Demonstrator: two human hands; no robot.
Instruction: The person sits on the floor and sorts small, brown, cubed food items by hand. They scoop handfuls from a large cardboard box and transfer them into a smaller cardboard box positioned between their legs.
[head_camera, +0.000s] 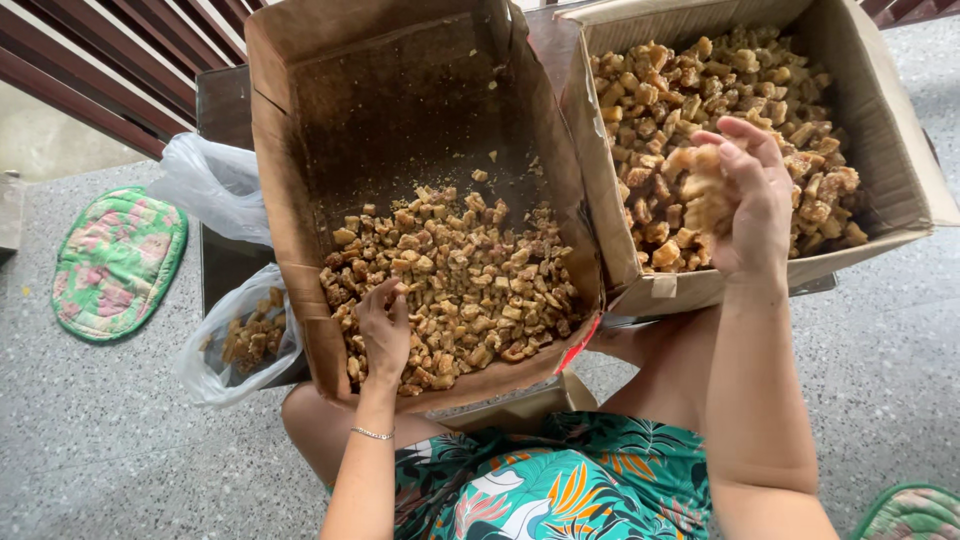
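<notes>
Two cardboard boxes tilt toward me on my lap. The left box (290, 150) holds a pile of brown fried chunks (480, 290) in its lower half. My left hand (382, 335) reaches into that pile, fingers curled around a few pieces. The right box (890, 130) is filled with larger golden chunks (700, 80). My right hand (745, 205) hovers over it, closed on a handful of pale chunks (700, 190).
A clear plastic bag with some brown chunks (245, 335) lies left of the left box, another white bag (210, 185) behind it. A green patterned mat (115, 260) rests on the speckled floor at left. Dark wooden slats (110, 70) stand at the back.
</notes>
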